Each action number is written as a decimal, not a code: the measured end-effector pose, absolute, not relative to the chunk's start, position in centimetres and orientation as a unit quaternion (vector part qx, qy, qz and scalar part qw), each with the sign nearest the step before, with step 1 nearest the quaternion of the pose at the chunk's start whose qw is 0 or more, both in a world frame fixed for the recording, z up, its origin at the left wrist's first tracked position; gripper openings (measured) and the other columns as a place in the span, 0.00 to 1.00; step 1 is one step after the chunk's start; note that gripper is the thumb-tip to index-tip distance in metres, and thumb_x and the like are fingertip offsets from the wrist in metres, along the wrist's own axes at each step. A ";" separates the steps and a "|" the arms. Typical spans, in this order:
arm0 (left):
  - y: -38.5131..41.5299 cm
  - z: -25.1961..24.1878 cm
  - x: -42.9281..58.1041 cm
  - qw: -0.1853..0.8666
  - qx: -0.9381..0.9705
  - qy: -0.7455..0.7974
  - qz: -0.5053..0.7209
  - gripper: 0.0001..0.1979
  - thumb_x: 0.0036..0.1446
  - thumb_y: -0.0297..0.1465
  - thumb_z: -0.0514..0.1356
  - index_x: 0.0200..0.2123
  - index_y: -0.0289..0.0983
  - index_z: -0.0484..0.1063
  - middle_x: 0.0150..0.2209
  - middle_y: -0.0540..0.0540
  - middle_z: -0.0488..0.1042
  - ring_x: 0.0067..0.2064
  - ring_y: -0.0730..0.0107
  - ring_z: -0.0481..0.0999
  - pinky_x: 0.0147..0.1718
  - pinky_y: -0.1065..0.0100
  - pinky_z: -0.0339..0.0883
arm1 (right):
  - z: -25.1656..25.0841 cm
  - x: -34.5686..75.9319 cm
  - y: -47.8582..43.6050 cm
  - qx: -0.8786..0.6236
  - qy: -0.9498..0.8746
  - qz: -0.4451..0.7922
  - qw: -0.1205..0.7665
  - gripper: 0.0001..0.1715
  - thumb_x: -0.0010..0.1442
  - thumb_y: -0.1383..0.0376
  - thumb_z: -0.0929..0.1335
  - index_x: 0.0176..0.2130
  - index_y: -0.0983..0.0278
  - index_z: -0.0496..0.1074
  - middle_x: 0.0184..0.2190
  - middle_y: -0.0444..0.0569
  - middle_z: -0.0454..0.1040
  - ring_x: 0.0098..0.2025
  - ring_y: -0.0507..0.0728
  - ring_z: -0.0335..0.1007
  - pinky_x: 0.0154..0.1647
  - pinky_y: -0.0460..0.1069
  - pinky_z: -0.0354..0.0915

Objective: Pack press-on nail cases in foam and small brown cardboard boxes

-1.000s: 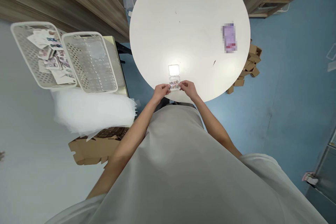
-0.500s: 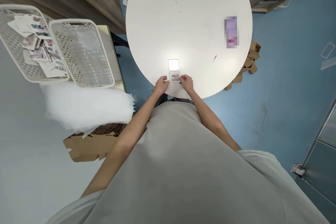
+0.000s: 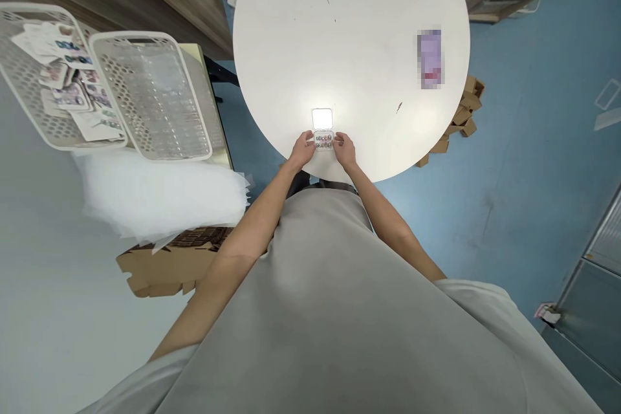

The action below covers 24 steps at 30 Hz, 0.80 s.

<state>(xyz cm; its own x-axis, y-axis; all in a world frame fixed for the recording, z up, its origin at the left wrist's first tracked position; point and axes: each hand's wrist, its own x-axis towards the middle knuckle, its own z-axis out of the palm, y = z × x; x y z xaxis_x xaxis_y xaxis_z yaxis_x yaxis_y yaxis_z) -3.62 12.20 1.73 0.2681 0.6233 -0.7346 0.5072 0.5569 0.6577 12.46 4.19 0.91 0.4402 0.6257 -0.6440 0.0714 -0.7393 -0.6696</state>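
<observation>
A small clear plastic case (image 3: 324, 148) lies on the white round table near its front edge. Its lid (image 3: 322, 119) is folded back, away from me, and glares white. Rows of several small coloured pieces (image 3: 323, 140) fill the case; they are too small to name. My left hand (image 3: 303, 149) has its fingers and thumb on the case's left side. On the right side, my right hand (image 3: 345, 150) grips the opposite edge with bent fingers. The fingertips of both hands touch the case.
A blurred purple item (image 3: 430, 59) lies at the table's right. Two white baskets (image 3: 206, 142) stand at left, one with printed cards (image 3: 72, 97), one with clear plastic cases (image 3: 167, 90). Below them are white sheets (image 3: 165, 197) and cardboard (image 3: 160, 272). Cardboard boxes (image 3: 468, 107) sit beyond the table's right edge.
My left hand has moved in to the case's left side. My right fingers have shifted from over the pieces to the right edge. The pieces now show as neat rows.
</observation>
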 end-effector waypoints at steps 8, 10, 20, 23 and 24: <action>12.4 2.7 -4.8 0.668 0.378 0.640 0.048 0.22 0.64 0.32 0.68 0.60 0.33 0.79 0.54 0.34 0.84 0.54 0.54 0.85 0.60 0.52 0.78 | 3.1 13.5 4.2 -0.725 -0.144 0.590 0.326 0.16 0.67 0.60 0.76 0.51 0.66 0.81 0.46 0.55 0.85 0.45 0.58 0.78 0.59 0.59 0.78; 12.1 3.5 -5.6 0.706 0.337 0.620 0.058 0.17 0.62 0.33 0.71 0.53 0.34 0.81 0.49 0.36 0.85 0.50 0.57 0.86 0.57 0.53 0.80 | 4.1 13.7 3.7 -0.689 -0.128 0.627 0.341 0.15 0.64 0.60 0.77 0.48 0.65 0.82 0.43 0.51 0.85 0.41 0.55 0.77 0.56 0.57 0.79; 12.0 8.5 -9.7 0.792 0.301 0.519 0.113 0.30 0.57 0.39 0.76 0.61 0.40 0.78 0.56 0.38 0.84 0.49 0.61 0.83 0.50 0.59 0.79 | 8.9 13.0 2.0 -0.578 -0.152 0.685 0.416 0.37 0.58 0.55 0.81 0.63 0.57 0.77 0.41 0.43 0.82 0.41 0.54 0.78 0.49 0.50 0.79; 12.3 9.8 -10.2 0.798 0.303 0.503 0.136 0.30 0.56 0.41 0.77 0.60 0.40 0.78 0.57 0.38 0.83 0.51 0.60 0.83 0.50 0.60 0.79 | 10.1 12.9 2.5 -0.569 -0.183 0.677 0.429 0.34 0.59 0.53 0.81 0.62 0.56 0.79 0.42 0.43 0.82 0.40 0.54 0.77 0.49 0.50 0.79; 12.3 10.2 -10.3 0.798 0.303 0.501 0.144 0.30 0.56 0.41 0.77 0.59 0.41 0.79 0.57 0.39 0.83 0.51 0.60 0.82 0.50 0.60 0.79 | 10.5 12.9 2.7 -0.570 -0.191 0.673 0.430 0.32 0.59 0.53 0.80 0.60 0.56 0.80 0.43 0.44 0.82 0.40 0.53 0.77 0.49 0.51 0.79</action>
